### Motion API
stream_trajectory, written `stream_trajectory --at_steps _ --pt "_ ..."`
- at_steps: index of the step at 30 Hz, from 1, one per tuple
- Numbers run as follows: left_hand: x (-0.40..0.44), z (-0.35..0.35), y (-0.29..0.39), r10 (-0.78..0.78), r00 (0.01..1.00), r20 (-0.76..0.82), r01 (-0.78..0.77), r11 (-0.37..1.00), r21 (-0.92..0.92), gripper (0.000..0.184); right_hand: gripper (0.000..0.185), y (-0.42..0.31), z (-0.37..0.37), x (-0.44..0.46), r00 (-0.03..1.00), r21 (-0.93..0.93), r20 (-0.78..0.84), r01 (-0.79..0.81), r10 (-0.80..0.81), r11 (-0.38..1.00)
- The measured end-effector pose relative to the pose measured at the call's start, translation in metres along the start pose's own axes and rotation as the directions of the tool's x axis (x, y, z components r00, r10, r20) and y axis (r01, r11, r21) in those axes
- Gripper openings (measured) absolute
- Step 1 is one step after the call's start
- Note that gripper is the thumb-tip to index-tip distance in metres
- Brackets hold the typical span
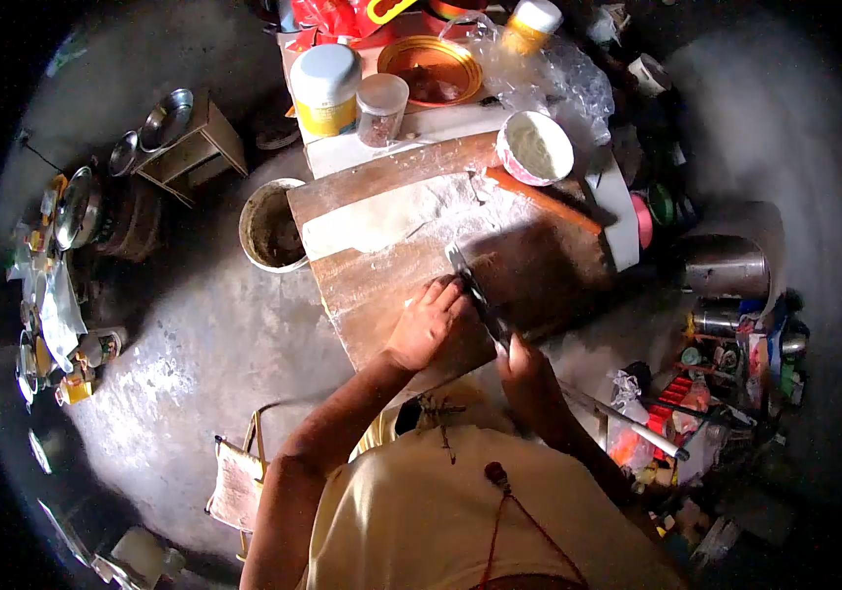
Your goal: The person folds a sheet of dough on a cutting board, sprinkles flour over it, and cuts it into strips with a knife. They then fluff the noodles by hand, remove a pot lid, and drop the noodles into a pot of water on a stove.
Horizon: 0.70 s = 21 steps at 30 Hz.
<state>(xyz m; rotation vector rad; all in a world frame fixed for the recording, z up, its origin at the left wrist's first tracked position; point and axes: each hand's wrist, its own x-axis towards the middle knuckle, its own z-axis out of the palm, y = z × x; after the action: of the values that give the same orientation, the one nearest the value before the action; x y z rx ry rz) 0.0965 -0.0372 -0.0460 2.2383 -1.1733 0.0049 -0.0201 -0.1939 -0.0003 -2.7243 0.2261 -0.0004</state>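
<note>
A wooden board point(362, 285) dusted with white flour lies before me, with a flat pale sheet of dough point(367, 221) across its left part. My right hand point(527, 369) is closed round the handle of a knife point(478, 300), whose blade points away from me over the board. Just left of the blade, my left hand point(428, 323) presses down on the board with bent fingers; whatever may be under the fingertips is hidden. Beyond the knife, an orange-brown stick point(544, 202) lies beside a white patterned bowl point(535, 147).
Behind the board stand a white-lidded jar point(326, 88), a clear container point(381, 110), an orange bowl point(431, 71) and a plastic bag point(568, 88). A bucket point(273, 226) is left of the board. A folding stool point(237, 482) stands at the lower left.
</note>
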Motion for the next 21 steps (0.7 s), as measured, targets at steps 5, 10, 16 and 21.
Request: stream_trajectory --at_steps 5,10,16,21 --pt "0.006 -0.003 0.005 -0.031 0.996 -0.078 0.024 0.995 -0.096 0.034 0.032 -0.021 0.01 0.059 0.978 0.102 0.079 -0.201 0.194 0.974" --pt "0.006 -0.001 0.0 -0.07 0.996 -0.054 0.066 0.996 -0.065 0.042 0.031 -0.001 -0.01 0.042 0.975 0.341 -0.082 -0.165 0.204 0.925" --pt "0.026 -0.005 0.012 -0.275 0.952 -0.133 0.273 0.961 -0.039 0.051 0.021 0.026 -0.047 0.03 0.923 0.321 -0.21 -0.247 0.323 0.914" --pt "0.045 0.007 0.017 -0.257 0.952 -0.165 0.259 0.966 -0.01 0.063 0.036 0.085 -0.039 0.035 0.899 -0.12 -0.434 -0.115 0.052 0.986"
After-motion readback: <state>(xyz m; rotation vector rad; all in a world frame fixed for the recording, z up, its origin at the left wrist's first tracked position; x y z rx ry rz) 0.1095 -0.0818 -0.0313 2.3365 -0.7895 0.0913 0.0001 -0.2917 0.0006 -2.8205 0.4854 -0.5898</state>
